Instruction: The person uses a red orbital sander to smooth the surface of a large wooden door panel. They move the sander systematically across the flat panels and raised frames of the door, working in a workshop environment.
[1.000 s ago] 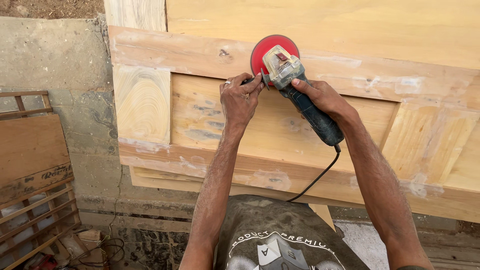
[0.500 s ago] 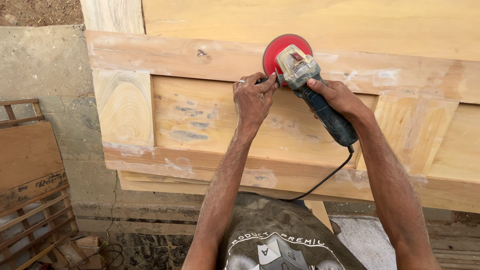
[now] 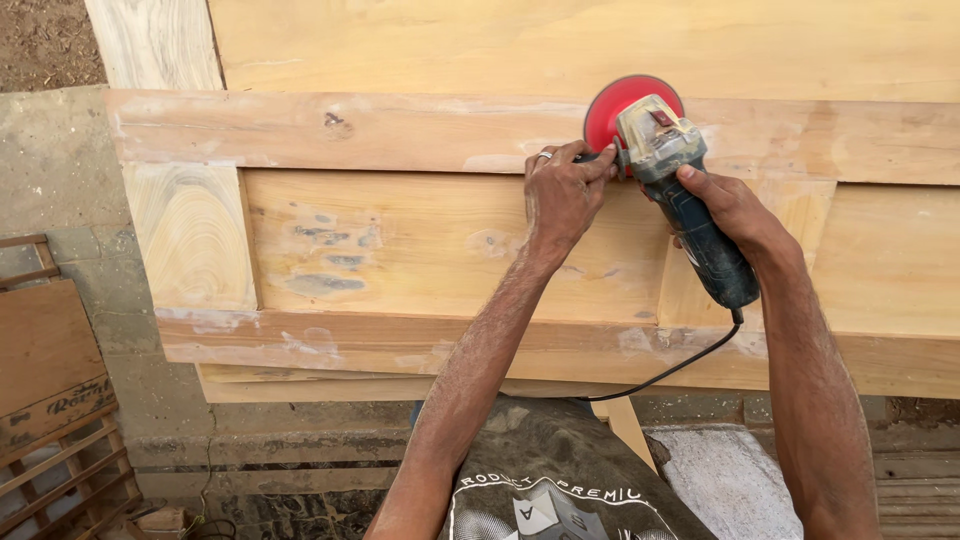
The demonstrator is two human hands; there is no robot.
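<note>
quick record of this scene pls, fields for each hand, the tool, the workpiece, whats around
left hand: left hand grips the side handle beside the tool's head
right hand: right hand wraps the dark body of the tool
tool: corded angle grinder with a red disc, disc flat on the upper rail
cord: black cord runs from the tool's rear end down toward the person
workpiece: panelled wooden door, pale filler patches on rails and panel
surroundings: wooden crate at lower left, concrete ledge behind it
</note>
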